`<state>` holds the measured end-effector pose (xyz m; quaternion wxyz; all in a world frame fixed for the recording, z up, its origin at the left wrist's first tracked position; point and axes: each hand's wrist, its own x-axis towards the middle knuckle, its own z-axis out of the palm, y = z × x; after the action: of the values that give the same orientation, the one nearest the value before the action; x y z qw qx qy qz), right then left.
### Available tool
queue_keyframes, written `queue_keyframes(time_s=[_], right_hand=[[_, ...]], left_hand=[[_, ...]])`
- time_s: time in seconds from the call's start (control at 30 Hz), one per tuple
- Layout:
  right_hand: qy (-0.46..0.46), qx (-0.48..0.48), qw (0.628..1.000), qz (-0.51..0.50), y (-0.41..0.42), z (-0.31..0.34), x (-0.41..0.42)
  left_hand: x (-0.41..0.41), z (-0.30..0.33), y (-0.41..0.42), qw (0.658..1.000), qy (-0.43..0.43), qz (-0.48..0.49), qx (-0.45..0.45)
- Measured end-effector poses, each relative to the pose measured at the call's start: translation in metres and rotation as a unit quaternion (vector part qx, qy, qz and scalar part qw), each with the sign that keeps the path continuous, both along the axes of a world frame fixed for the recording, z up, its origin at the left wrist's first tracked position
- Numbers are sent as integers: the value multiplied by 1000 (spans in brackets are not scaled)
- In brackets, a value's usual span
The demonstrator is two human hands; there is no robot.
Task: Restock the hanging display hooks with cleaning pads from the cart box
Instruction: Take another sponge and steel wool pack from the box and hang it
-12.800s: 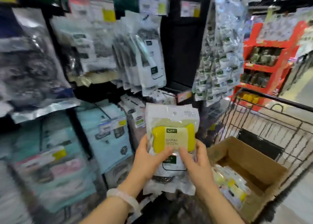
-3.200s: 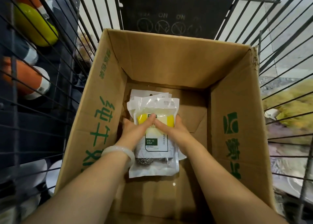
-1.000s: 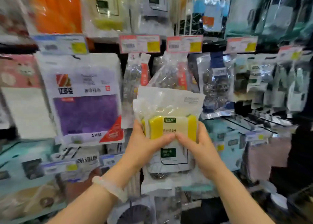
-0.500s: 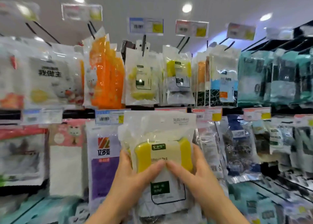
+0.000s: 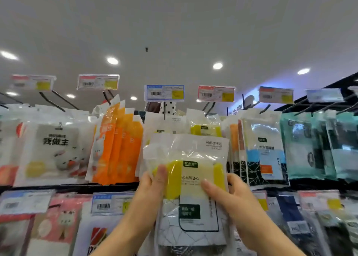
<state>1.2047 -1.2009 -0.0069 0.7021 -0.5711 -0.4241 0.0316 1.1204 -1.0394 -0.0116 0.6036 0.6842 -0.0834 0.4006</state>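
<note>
Cleaning pad packs [image 5: 186, 180], a small stack, are raised before the top row of hanging display hooks [image 5: 164, 108]. My left hand [image 5: 150, 186] and right hand [image 5: 230, 192] grip its sides, thumbs pressed on the yellow sponge front, below the blue price tag [image 5: 164, 92].

Both forearms reach up from the bottom edge, converging toward the middle. The left hand [image 5: 150, 190] and right hand [image 5: 230, 192] are raised side by side, palms turned inward, thumbs in front and fingers curled behind, gripping between them.
</note>
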Motion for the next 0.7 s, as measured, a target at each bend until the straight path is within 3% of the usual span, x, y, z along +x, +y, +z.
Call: queue_keyframes(time_s=[0.2, 0.47, 0.57, 0.7], right_hand=[[-11, 26, 999, 28, -16, 43, 28], [14, 37, 998, 51, -29, 82, 64], [28, 57, 998, 18, -30, 96, 73], [-29, 75, 995, -56, -26, 111, 78]], left_hand=[[29, 34, -7, 997, -54, 44, 23], [43, 49, 3, 995, -78, 45, -41], [37, 54, 11, 993, -87, 68, -37], [24, 59, 26, 989, -98, 102, -41]])
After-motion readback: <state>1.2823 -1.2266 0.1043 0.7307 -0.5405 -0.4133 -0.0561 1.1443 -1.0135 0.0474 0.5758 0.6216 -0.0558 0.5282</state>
